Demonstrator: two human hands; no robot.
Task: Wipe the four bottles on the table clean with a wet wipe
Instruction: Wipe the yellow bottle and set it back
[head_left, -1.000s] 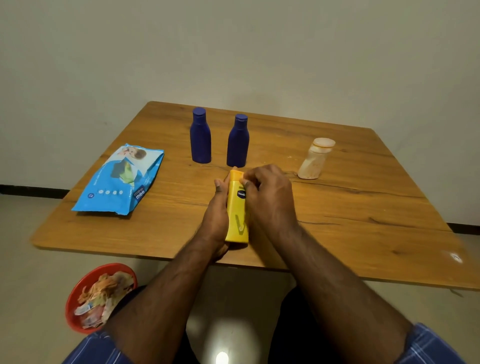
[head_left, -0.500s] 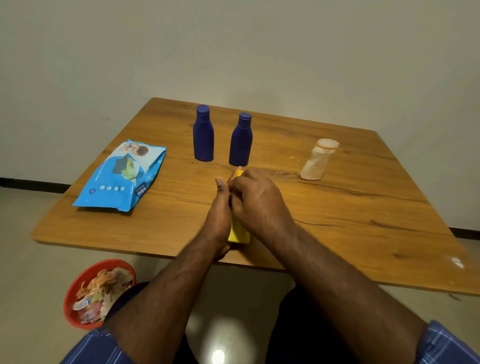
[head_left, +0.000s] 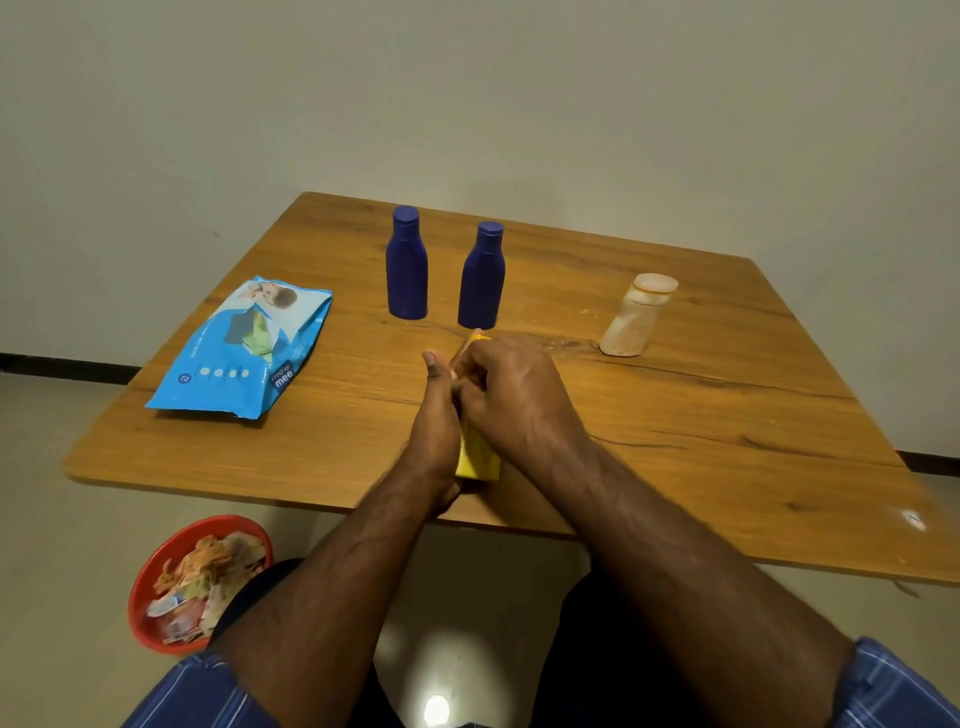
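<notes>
At the centre of the head view, near the lower edge of the table (head_left: 675, 467), both hands close over a yellow bottle (head_left: 475, 460) that leans away from the person, its base toward the table's near edge and its tip poking out above the knuckles. The left hand (head_left: 434, 436) lies along the bottle's left side with the thumb raised, its fingers hidden behind the bottle, apparently steadying it so it cannot roll. The right hand (head_left: 514, 395) covers the upper half, fingers (head_left: 470, 382) curled tight over the top end. Whether a wipe sits under them cannot be told, though that grip would suit rubbing the cap end.

Above the hands, two dark blue bottles (head_left: 407, 265) stand upright side by side, slightly apart, likely waiting their turn. Toward the right of the frame a pale, cloudy bottle (head_left: 636, 319) with a light cap stands alone, well apart from the rest.

At the left lies a blue pack of wipes (head_left: 244, 348), flat on the table within reach; "mee mee" reads on its lower corner. The yellow bottle's label is covered. Down at the lower left, a red bin (head_left: 150, 587) on the floor holds scraps.
</notes>
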